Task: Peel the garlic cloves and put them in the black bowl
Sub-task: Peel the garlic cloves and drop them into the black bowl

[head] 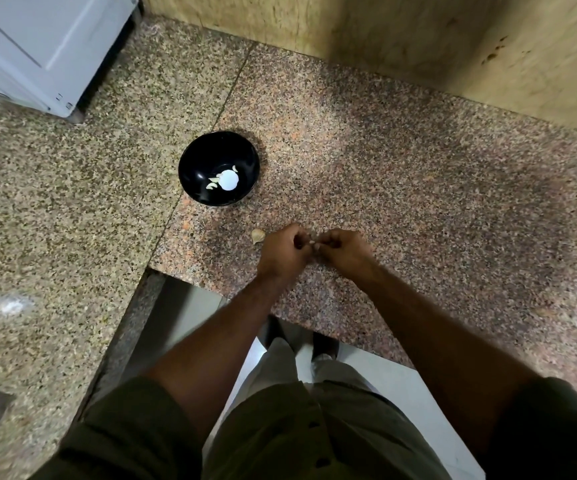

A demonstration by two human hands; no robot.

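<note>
Garlic clove (312,242), barely visible, pinched between left hand (285,249) and right hand (344,249); black bowl (219,168) holds apparently peeled cloves (213,183).

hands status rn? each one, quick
Left hand: fingers curled, pinching the small pale garlic clove held between both hands.
Right hand: fingers curled, pinching the same clove.

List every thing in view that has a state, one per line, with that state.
black bowl: upright on the counter, holding a few peeled cloves.
peeled cloves: lying at the bottom of the bowl.
unpeeled clove: skin on, lying on the counter beside the left hand.
left hand: fingers curled, pinching a small pale clove.
right hand: fingers curled, pinching the same clove.
clove in the hands: mostly hidden; peeled or not, cannot tell.
</note>
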